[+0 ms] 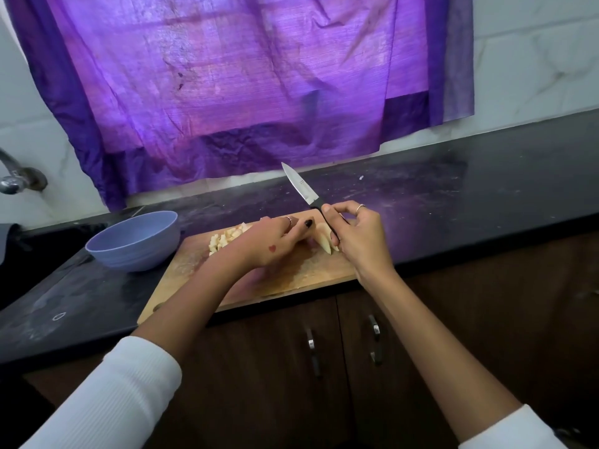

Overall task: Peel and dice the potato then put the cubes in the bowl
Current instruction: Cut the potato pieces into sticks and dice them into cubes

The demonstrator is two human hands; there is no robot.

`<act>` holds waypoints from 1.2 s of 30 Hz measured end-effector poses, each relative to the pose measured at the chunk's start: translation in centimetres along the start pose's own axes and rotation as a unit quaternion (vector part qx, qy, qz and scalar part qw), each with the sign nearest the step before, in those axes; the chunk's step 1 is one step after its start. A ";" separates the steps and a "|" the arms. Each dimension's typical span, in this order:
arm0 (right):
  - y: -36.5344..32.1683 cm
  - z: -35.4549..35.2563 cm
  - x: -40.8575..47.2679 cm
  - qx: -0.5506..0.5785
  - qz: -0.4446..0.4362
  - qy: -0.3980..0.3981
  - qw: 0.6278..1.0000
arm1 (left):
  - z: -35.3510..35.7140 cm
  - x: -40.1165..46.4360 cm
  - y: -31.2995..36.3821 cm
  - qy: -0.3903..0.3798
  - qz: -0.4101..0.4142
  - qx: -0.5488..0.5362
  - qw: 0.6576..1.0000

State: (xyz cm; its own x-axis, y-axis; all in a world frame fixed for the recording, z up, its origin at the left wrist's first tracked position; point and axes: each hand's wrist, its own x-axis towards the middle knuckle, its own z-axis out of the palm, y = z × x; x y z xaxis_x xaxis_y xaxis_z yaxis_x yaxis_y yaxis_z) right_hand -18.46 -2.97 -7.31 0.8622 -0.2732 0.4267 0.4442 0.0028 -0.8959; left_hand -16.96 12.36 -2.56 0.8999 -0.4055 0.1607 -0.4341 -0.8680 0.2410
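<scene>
Potato: peeled, partly diced, all on cutting board (246,286) at counter (453,202) edge. Bowl (136,241) just left of board, looks empty, no cubes in yet. L hand (275,244) flat over remaining potato pieces (325,241), pinning them. R hand (356,234) clenched on knife (304,189) handle, blade raised, tip pointing away. Diced pile (227,239) behind L hand. Risk: L fingers close to cut line, blade could nick them; wet wedge may slip; board overhangs edge, might shift.
</scene>
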 end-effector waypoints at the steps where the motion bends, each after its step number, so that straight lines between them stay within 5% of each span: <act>1: 0.0 0.0 0.0 0.001 0.000 -0.001 1.000 | 0.2 0.3 -0.1 0.009 0.009 0.015 1.000; 14: 0.5 -0.1 0.3 -0.017 0.000 0.001 1.000 | -0.3 1.3 -1.5 0.038 0.010 -0.017 0.999; 24: 0.7 0.0 0.3 -0.036 0.008 0.018 0.999 | -0.5 0.9 -1.2 0.139 0.017 0.000 0.990; 31: 0.7 0.0 0.3 -0.053 0.005 0.022 0.998 | 1.3 -0.2 -1.2 0.258 0.034 -0.091 0.961; 36: 0.7 0.0 0.3 -0.068 -0.001 0.018 0.998 | 2.2 -1.2 -1.6 0.263 -0.009 -0.298 0.918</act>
State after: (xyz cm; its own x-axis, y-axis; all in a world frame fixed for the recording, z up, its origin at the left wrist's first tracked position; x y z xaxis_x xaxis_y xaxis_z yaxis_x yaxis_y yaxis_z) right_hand -17.91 -3.02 -7.82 0.8512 -0.3071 0.4256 0.4063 -0.1275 -0.9048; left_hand -17.26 13.59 -5.27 0.8307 -0.0616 0.5533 -0.5058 -0.4987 0.7039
